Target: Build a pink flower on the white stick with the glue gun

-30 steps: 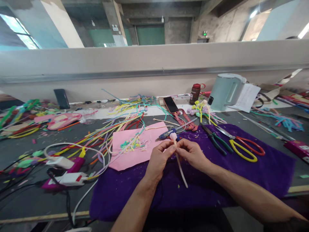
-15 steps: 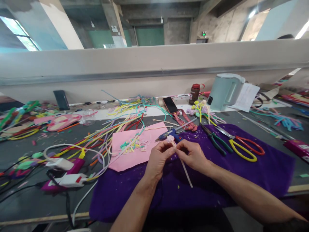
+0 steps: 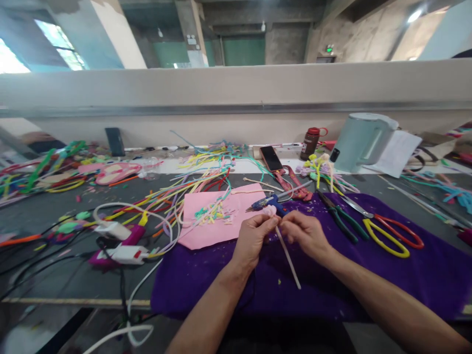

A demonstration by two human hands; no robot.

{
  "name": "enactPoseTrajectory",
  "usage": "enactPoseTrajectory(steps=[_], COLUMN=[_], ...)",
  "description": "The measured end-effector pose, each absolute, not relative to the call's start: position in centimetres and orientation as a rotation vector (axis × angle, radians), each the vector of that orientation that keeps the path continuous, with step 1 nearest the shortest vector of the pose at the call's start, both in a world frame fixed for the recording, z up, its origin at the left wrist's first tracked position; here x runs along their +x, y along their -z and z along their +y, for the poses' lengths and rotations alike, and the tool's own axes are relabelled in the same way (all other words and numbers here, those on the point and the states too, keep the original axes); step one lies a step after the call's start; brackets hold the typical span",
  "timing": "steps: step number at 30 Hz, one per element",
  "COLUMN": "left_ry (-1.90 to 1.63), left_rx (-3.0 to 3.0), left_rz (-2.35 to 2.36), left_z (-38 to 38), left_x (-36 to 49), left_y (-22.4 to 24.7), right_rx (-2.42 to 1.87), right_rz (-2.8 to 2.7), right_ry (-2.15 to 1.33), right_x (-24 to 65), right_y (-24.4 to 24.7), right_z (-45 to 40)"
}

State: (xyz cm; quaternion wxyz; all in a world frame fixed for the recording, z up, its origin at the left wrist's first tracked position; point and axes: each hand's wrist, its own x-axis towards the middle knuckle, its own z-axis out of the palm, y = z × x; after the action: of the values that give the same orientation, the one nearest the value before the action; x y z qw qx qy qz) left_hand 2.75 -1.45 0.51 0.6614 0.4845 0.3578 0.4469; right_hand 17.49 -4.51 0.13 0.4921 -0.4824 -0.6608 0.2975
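My left hand (image 3: 255, 240) pinches a pipe cleaner flower (image 3: 270, 211) just below its pale pink, fluffy head. The flower's whitish stem (image 3: 289, 259) slants down to the right over the purple cloth (image 3: 206, 280). Close beside the stem, my right hand (image 3: 307, 237) has its fingers curled and thumb drawn in; whatever lies between those fingertips is too small to make out. A blue glue gun (image 3: 275, 202) lies just behind the flower head. To the left, a pink sheet (image 3: 191, 238) carries several short cut pipe cleaner pieces (image 3: 216, 212).
Green-handled pliers (image 3: 342, 219) and scissors (image 3: 391, 236) with red and yellow handles lie to the right. Behind are a phone (image 3: 271, 158), a brown bottle (image 3: 310, 144) and a pale green kettle (image 3: 363, 142). White cables and plugs (image 3: 129, 254) spread at the left.
The view has swung left, so everything sits further right in the picture. My right fingers have drawn slightly off the stem; my left hand keeps its pinch below the flower head.
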Motion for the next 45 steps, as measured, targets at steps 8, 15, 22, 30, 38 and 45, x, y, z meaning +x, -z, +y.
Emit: enactPoseTrajectory(steps=[8,15,22,30,38,45], left_ry=[-0.827,-0.747,-0.760,-0.651,-0.597,-0.521], left_rx=[1.085,1.049,1.026,1.021,1.090,1.251], left_rz=[0.605,0.425,0.389,0.384,0.387,0.407], left_z=[-2.4,-2.6,-2.6,-2.7,-3.0,-3.7], left_x=[2.2,1.6,1.0,0.6,0.4,1.0], left_y=[-1.3,-1.6,-1.8,-1.7,-2.1,-2.1], right_rx=[-1.228,-1.324,-1.280,-1.207,-1.500,-1.687], right_rz=[-1.368,-1.426,-1.875,-2.332,-2.018,-2.003], right_ry=[-0.851,-0.849,-0.656,-0.309,-0.218,-0.187], right_x=[18.7,17.5,14.6,12.4,17.8,20.4], right_y=[0.5,-0.2,-1.1,0.5,-0.8,1.2], right_z=[-3.1,-1.5,3.0,6.2,4.8,4.1])
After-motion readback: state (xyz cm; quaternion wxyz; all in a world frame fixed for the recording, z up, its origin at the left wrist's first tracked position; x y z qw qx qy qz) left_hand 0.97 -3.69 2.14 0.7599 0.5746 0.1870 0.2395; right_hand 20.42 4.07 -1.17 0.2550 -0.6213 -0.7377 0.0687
